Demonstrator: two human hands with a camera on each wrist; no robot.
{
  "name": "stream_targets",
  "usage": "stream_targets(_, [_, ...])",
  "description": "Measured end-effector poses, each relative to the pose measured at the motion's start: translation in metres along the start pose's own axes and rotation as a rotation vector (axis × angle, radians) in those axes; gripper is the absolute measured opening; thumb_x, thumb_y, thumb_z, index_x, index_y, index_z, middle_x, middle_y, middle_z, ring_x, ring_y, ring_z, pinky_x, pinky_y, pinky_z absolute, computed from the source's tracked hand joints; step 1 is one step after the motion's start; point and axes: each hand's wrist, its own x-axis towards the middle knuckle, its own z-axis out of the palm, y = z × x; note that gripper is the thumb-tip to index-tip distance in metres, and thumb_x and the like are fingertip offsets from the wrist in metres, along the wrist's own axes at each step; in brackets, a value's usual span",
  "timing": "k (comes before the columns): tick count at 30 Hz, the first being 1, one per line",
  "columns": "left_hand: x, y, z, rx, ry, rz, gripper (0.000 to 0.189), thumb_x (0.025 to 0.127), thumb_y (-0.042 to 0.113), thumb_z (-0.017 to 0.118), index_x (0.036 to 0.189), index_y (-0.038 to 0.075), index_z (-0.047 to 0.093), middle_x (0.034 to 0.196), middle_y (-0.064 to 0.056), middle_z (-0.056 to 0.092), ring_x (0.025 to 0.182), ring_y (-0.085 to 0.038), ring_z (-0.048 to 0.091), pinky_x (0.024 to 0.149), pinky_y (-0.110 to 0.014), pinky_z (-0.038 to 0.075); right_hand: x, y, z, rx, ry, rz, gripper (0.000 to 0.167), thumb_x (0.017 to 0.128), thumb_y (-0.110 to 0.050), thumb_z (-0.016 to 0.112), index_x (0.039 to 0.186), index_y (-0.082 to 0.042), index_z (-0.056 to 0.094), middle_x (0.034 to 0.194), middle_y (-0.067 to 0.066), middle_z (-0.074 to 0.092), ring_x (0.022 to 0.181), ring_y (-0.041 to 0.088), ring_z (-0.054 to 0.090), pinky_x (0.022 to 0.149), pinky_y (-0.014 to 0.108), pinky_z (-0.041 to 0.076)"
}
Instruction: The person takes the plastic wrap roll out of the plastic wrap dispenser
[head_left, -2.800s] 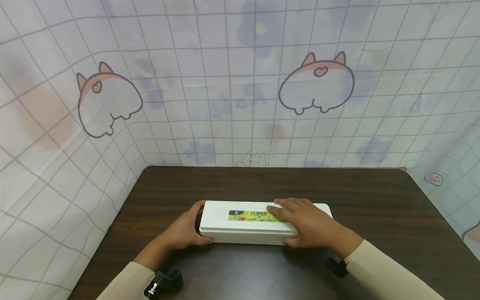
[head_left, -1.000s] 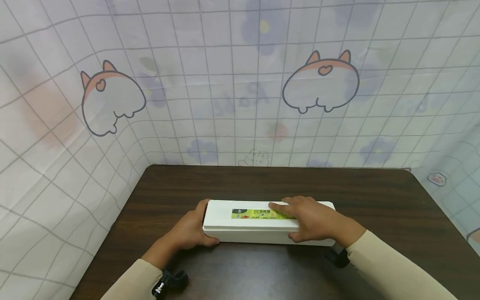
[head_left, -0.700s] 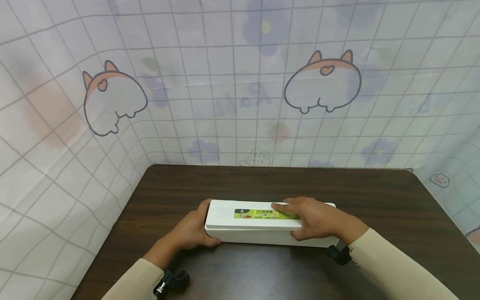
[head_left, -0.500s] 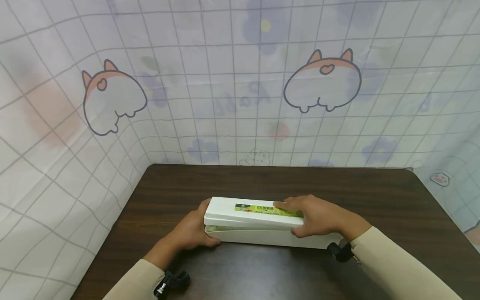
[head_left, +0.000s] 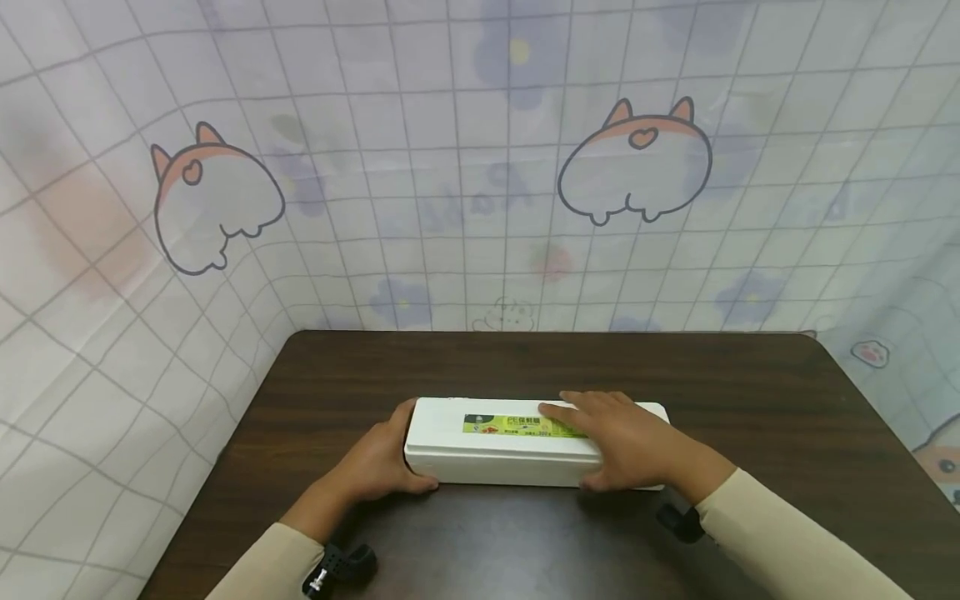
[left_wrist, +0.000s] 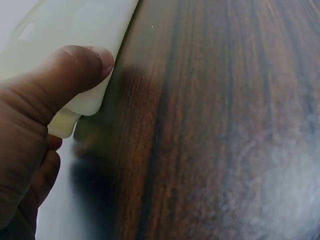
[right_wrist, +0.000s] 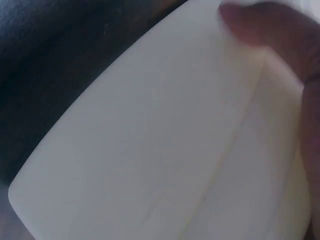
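Observation:
A long white cling film box (head_left: pixel 495 472) lies across the table before me, with a yellow-green label (head_left: pixel 517 426) on its lid (head_left: pixel 435 421). The lid sits down level along the box. My left hand (head_left: pixel 378 458) grips the left end, thumb on the front wall and fingers round behind. In the left wrist view, that thumb (left_wrist: pixel 82 67) presses the pale box wall near its corner. My right hand (head_left: pixel 626 442) spans the lid's right half, thumb at the front and fingers over the top. The right wrist view shows the box's plain front (right_wrist: pixel 140 115) close up, the thumb blurred.
The dark wood-grain table (head_left: pixel 487 542) reaches back to a white grid-patterned curtain (head_left: pixel 450 208) with cartoon prints. The curtain also runs down the left and right sides. A black strap (head_left: pixel 345 567) is on the left wrist.
Half a second ago the lid's left end was tilted up with a gap beneath it. It has come down level on the box, my right hand on it. The left hand keeps its grip.

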Motion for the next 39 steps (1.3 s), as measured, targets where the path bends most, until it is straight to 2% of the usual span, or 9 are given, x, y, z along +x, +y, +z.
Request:
stream_targets(6, [0.000, 0.002, -0.001, 0.011, -0.016, -0.003, 0.122, 0.063, 0.039, 0.098, 0.156, 0.006, 0.026, 0.110, -0.006, 0.068, 0.090, -0.017, 0.065, 0.078, -0.041, 0.051, 0.001, -0.001, -0.001, -0.001, -0.018, -0.016, 0.099, 0.073, -0.031, 0.088, 0.158, -0.023, 0.039, 0.151, 0.019, 0.047, 0.134, 0.037, 0.050, 0.106, 0.057, 0.038])
stream_targets(12, [0.001, 0.003, -0.002, 0.033, -0.020, 0.041, 0.117, 0.064, 0.034, 0.098, 0.154, 0.009, 0.027, 0.110, -0.004, 0.068, 0.090, -0.016, 0.066, 0.079, -0.040, 0.052, 0.003, -0.001, -0.009, 0.030, -0.042, -0.038, 0.094, 0.071, -0.023, 0.083, 0.157, -0.020, 0.043, 0.148, 0.023, 0.050, 0.129, 0.039, 0.054, 0.102, 0.056, 0.043])
stream_targets(18, [0.001, 0.003, 0.000, 0.042, -0.038, 0.063, 0.120, 0.064, 0.034, 0.097, 0.154, 0.005, 0.024, 0.112, -0.004, 0.068, 0.091, -0.016, 0.065, 0.080, -0.040, 0.052, 0.004, 0.003, -0.018, 0.121, -0.099, -0.016, 0.095, 0.070, -0.016, 0.077, 0.158, -0.023, 0.042, 0.149, 0.024, 0.049, 0.125, 0.040, 0.056, 0.091, 0.052, 0.048])
stream_targets(25, [0.002, 0.004, 0.003, 0.051, -0.024, 0.075, 0.121, 0.063, 0.034, 0.097, 0.155, 0.004, 0.024, 0.109, -0.003, 0.068, 0.088, -0.013, 0.064, 0.079, -0.039, 0.052, 0.006, 0.012, -0.023, 0.235, -0.132, -0.018, 0.092, 0.073, -0.010, 0.073, 0.158, -0.023, 0.042, 0.151, 0.023, 0.047, 0.132, 0.037, 0.052, 0.085, 0.045, 0.048])
stream_targets(28, [0.003, 0.004, 0.005, 0.047, -0.026, 0.070, 0.120, 0.064, 0.034, 0.097, 0.155, 0.004, 0.025, 0.108, -0.003, 0.069, 0.089, -0.014, 0.065, 0.079, -0.039, 0.052, 0.003, 0.015, -0.018, 0.220, -0.091, -0.030, 0.092, 0.072, -0.011, 0.074, 0.157, -0.023, 0.043, 0.150, 0.022, 0.048, 0.133, 0.036, 0.051, 0.090, 0.049, 0.047])
stream_targets(33, [0.003, 0.004, 0.003, 0.042, -0.015, 0.042, 0.116, 0.063, 0.037, 0.098, 0.150, 0.000, 0.030, 0.111, -0.008, 0.070, 0.093, -0.018, 0.068, 0.080, -0.041, 0.053, -0.001, 0.016, -0.005, 0.088, 0.053, -0.082, 0.095, 0.069, -0.018, 0.081, 0.156, -0.025, 0.045, 0.149, 0.017, 0.049, 0.134, 0.032, 0.049, 0.103, 0.058, 0.037])
stream_targets(39, [0.005, 0.005, 0.000, 0.070, -0.020, 0.047, 0.111, 0.063, 0.039, 0.097, 0.148, 0.003, 0.034, 0.112, -0.006, 0.070, 0.094, -0.019, 0.069, 0.078, -0.041, 0.054, -0.005, 0.016, 0.003, 0.069, 0.143, -0.105, 0.097, 0.065, -0.022, 0.087, 0.154, -0.024, 0.048, 0.146, 0.013, 0.051, 0.130, 0.028, 0.051, 0.101, 0.056, 0.037])
